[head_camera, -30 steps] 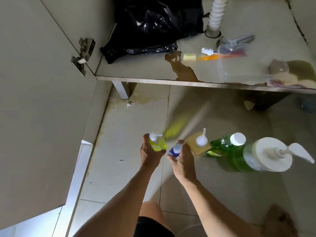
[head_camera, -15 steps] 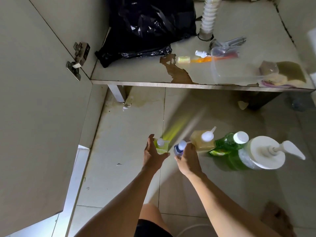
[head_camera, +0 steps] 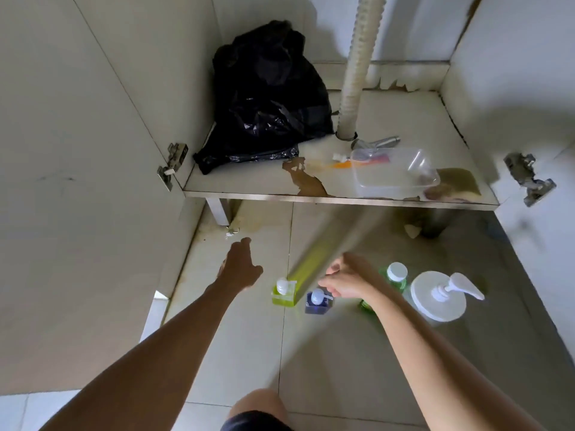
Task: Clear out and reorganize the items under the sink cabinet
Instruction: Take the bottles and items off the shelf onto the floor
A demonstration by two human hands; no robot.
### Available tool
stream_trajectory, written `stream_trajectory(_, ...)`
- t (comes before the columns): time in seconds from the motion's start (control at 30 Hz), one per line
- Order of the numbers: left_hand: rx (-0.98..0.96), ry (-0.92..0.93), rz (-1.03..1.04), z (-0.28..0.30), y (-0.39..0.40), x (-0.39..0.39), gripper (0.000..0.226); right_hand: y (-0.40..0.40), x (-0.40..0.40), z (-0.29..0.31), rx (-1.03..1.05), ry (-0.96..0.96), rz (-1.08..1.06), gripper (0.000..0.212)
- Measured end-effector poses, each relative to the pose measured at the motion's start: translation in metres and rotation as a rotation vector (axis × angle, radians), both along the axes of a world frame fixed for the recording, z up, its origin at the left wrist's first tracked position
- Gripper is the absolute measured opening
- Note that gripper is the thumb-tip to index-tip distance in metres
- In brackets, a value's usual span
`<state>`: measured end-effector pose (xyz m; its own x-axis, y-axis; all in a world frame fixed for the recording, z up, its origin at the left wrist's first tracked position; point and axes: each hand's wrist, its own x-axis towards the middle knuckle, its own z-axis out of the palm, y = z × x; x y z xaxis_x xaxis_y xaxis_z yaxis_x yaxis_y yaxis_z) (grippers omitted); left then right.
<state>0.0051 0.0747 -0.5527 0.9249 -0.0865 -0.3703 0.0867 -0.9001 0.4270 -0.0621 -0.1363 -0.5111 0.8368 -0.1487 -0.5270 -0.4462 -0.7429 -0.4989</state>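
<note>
A small yellow-green pump bottle (head_camera: pixel 282 293) and a small blue pump bottle (head_camera: pixel 318 302) stand on the floor tiles in front of the cabinet. My left hand (head_camera: pixel 240 266) hovers above and left of the yellow-green bottle, fingers apart, holding nothing. My right hand (head_camera: pixel 345 279) is above the blue bottle with loosely curled fingers and nothing in it; it hides the amber bottle. A green bottle (head_camera: pixel 395 275) and a large white pump dispenser (head_camera: pixel 441 295) stand to the right. Inside the cabinet lie a black plastic bag (head_camera: pixel 267 98) and a clear plastic container (head_camera: pixel 392 172).
The cabinet floor (head_camera: pixel 249 185) is stained and peeling near its front edge. A corrugated drain pipe (head_camera: pixel 357 66) comes down in the middle. A metal tap part (head_camera: pixel 378 142), an orange toothbrush (head_camera: pixel 339 164) and a sponge (head_camera: pixel 457 181) lie on it. Open doors with hinges (head_camera: pixel 172 164) flank both sides.
Both hands have let go of the yellow-green and blue bottles, which now stand on the floor. The hands have lifted away and the view has tilted up into the cabinet.
</note>
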Motion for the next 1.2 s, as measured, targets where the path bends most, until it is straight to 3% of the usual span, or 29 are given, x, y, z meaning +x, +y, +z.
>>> stream_trajectory(0.13, -0.021, -0.164, -0.067, 0.034, -0.021, 0.022, 0.068, -0.034, 0.030, 0.048, 0.117, -0.132, -0.072, 0.031)
stream_trajectory(0.2, -0.043, -0.220, -0.111, 0.047, -0.039, 0.034, 0.065, -0.058, 0.042, 0.068, 0.002, -0.152, -0.035, 0.020)
stream_trajectory(0.37, -0.151, -0.272, -0.157, 0.060, -0.094, 0.066, 0.044, -0.126, 0.068, 0.086, -0.289, -0.229, 0.026, 0.019)
stream_trajectory(0.47, -0.226, -0.230, -0.129, 0.060, -0.132, 0.083, 0.034, -0.177, 0.081, 0.081, -0.425, -0.338, -0.066, 0.014)
stream_trajectory(0.57, -0.238, -0.186, -0.082, 0.061, -0.173, 0.095, 0.050, -0.223, 0.088, 0.060, -0.476, -0.363, -0.215, 0.022)
stream_trajectory(0.7, -0.221, -0.065, -0.041, 0.058, -0.208, 0.101, 0.055, -0.244, 0.087, 0.017, -0.543, -0.352, -0.177, 0.035)
stream_trajectory(0.83, -0.469, 0.135, 0.132, 0.059, -0.227, 0.104, 0.013, -0.247, 0.085, 0.010, -0.705, -0.433, -0.153, 0.020)
stream_trajectory(1.07, -0.674, 0.171, 0.274, 0.082, -0.211, 0.082, 0.017, -0.240, 0.066, 0.038, -0.625, -0.441, -0.233, 0.019)
stream_trajectory(1.2, -0.616, 0.053, 0.218, 0.100, -0.186, 0.052, 0.018, -0.225, 0.031, 0.075, -0.502, -0.367, -0.254, 0.017)
